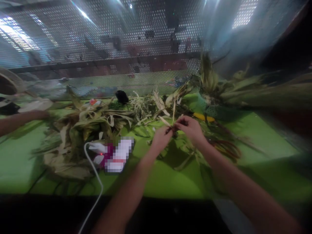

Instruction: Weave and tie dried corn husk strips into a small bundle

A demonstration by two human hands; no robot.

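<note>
My left hand [161, 138] and right hand [191, 128] meet fingertip to fingertip over the green table [170, 182], both pinched narrow on one thin dark strand [170, 130] of dried plant fibre held between them, just above the cloth at the middle of the table. Pale, papery leaf strips [161, 105] fan out directly behind my fingers. To the left lies one large tangled heap of dry husks [73, 139], tan and crumpled, with a white cable [94, 169] curling out from a blurred object beside it. A second heap of greener leaves [219, 87] rises at the right, near a single yellow piece [203, 117]. One small black object [122, 96] sits by the perforated metal screen [136, 39]. Another person's arm [21, 118] reaches in from the far left.
</note>
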